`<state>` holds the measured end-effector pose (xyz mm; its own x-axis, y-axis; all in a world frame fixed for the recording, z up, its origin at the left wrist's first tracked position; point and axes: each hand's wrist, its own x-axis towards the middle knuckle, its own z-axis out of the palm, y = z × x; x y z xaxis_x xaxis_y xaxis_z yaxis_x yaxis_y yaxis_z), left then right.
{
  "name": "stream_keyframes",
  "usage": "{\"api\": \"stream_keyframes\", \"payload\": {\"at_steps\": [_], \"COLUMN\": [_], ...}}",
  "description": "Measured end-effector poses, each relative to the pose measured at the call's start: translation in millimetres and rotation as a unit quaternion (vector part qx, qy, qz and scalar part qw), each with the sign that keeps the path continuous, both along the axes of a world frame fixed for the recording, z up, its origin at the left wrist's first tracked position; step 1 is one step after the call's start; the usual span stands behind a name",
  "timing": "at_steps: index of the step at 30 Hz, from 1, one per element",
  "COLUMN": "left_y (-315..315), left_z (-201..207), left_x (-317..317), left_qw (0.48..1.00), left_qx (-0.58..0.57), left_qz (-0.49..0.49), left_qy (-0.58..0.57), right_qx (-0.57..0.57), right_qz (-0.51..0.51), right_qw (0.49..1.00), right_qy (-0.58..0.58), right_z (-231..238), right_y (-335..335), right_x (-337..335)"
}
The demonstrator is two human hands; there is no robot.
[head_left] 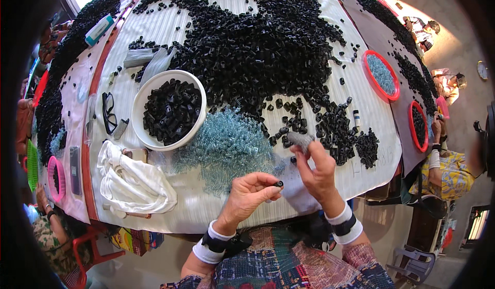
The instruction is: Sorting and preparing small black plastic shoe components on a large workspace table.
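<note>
Close to the table's front edge, my left hand pinches a small black tubular piece between thumb and fingertips. The round end of the piece points right. My right hand is raised just to its right, with a grey fuzzy piece at its closed fingertips. A heap of small clear-blue springs or beads lies beyond my left hand; their exact kind is too small to tell. Loose black tubular pieces lie scattered beyond my right hand, with a little pile of smaller black parts beside them.
A white bowl of black pieces stands left of the blue heap. Nearer are a white cloth and black glasses. A large black heap covers the far table. Red-rimmed trays stand right, near a person in yellow.
</note>
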<state>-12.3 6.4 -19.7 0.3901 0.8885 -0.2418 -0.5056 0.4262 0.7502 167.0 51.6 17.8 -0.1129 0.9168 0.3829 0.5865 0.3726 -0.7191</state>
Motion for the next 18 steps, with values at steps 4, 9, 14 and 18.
{"api": "stream_keyframes", "payload": {"at_steps": [4,9,14,18], "left_y": [0.2,1.2,0.6,0.1], "left_z": [-1.5,0.3,1.6,-0.2], "left_x": [-1.7,-2.6,-1.0,-1.6], "left_qw": [1.0,0.999,1.0,1.0], "left_qx": [-0.005,-0.016,-0.011,-0.015], "left_qz": [-0.012,-0.024,-0.011,-0.012], "left_qy": [-0.009,-0.026,-0.017,-0.014], "right_qx": [0.083,0.113,0.094,0.095], "right_qz": [0.051,0.093,0.1,0.111], "right_qw": [0.988,0.955,0.94,0.935], "right_qy": [-0.123,-0.259,-0.313,-0.323], "right_z": [-6.8,-16.4,-14.9,-15.0], "right_y": [30.6,46.7,55.6,61.6], "right_x": [-5.5,-10.6,-16.9,-16.9]}}
